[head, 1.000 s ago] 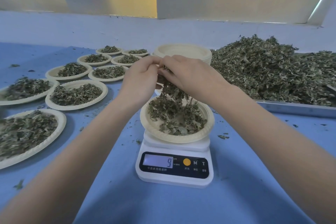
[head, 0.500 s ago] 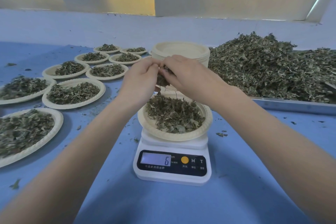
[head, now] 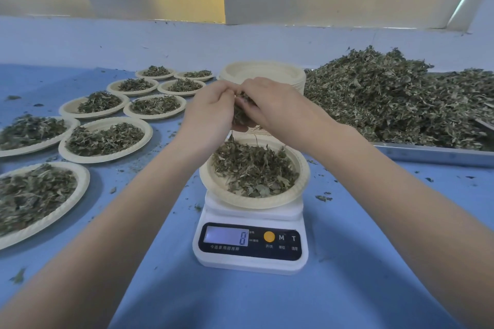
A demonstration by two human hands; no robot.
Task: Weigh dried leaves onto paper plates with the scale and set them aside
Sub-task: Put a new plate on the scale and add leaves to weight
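Observation:
A white digital scale (head: 250, 246) stands at the centre of the blue table, its display showing a single digit. On it rests a paper plate (head: 213, 187) heaped with dried leaves (head: 254, 168). Above the plate's far edge my left hand (head: 208, 112) and my right hand (head: 278, 107) are pressed together, both holding a clump of dried leaves (head: 242, 112) between their fingers. The clump hangs just clear of the heap below.
Several filled paper plates (head: 104, 139) lie in rows on the left. A stack of unused plates (head: 263, 72) stands behind my hands. A metal tray (head: 433, 155) with a big pile of dried leaves (head: 401, 96) fills the right. Crumbs dot the table.
The clump that trailed down into the plate's heap has been lifted clear and gathered tighter between both hands. The scale's reading has changed.

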